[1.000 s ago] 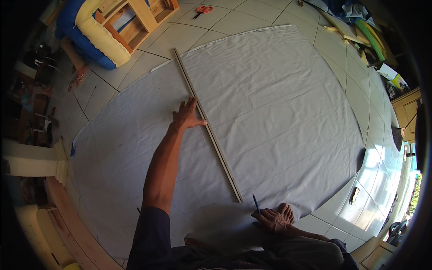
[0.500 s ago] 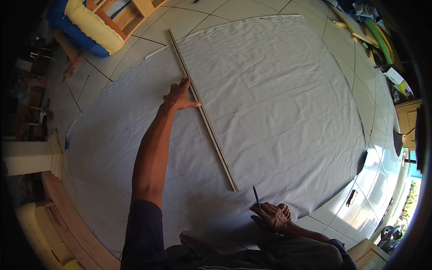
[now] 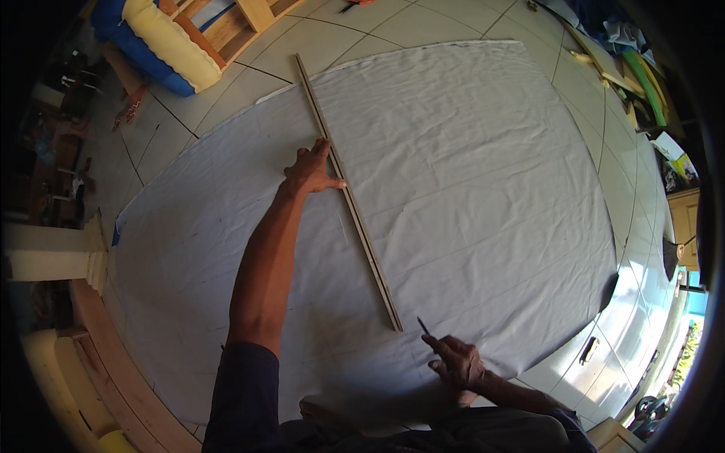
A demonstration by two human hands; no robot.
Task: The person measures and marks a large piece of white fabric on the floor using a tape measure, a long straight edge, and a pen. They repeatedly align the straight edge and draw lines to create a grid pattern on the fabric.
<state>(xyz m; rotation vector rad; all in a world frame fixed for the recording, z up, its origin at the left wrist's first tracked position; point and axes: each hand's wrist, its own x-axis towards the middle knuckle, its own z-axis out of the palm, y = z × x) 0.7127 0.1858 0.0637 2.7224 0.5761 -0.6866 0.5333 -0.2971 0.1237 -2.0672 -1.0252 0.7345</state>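
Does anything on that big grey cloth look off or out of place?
Only that the grey cloth is wrinkled, most plainly right of the long straight bar under the left hand, so it doesn't lie smooth. I see no spill or tear.

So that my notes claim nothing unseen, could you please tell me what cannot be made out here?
In the head view:
Rear end of the pencil: hidden by the right hand.
Floor beneath the cloth: covered by it.
Rest of the wooden frame: cut off by the top edge.
Any markings on the strip: too small.
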